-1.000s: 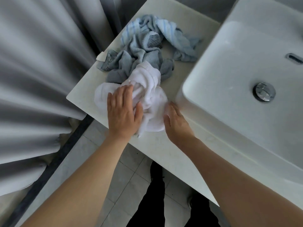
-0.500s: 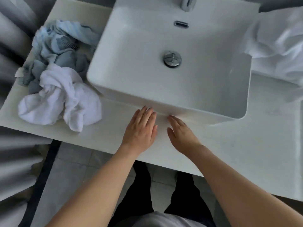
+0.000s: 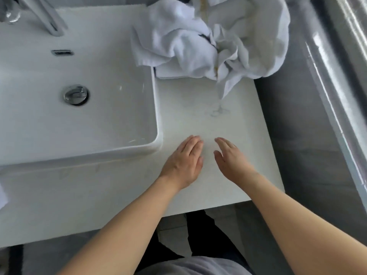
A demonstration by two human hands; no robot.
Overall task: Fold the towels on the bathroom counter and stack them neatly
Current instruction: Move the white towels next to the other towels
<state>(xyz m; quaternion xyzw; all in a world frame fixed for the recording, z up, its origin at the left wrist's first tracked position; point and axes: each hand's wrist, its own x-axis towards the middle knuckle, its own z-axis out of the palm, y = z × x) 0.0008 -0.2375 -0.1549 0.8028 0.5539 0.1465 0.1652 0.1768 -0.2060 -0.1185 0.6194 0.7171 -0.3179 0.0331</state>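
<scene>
A heap of crumpled white towels (image 3: 208,38) lies at the back of the white counter (image 3: 208,108), right of the sink, one corner draped over the basin rim. A yellowish stripe runs along one towel's edge. My left hand (image 3: 183,161) and my right hand (image 3: 230,157) hover side by side over bare counter near its front edge, fingers straight, holding nothing. Both are well short of the towel heap. A sliver of another white towel (image 3: 3,197) shows at the left edge.
The white rectangular basin (image 3: 79,139) with a chrome drain (image 3: 76,94) and tap (image 3: 49,18) fills the left. The counter ends at the right, where a grey floor and a metal-framed panel (image 3: 337,86) run alongside. My legs stand below the counter's front edge.
My view and both hands have swept right, from the white and blue towels left of the sink, past the basin, to the counter on its right. My hands let go of the white towel.
</scene>
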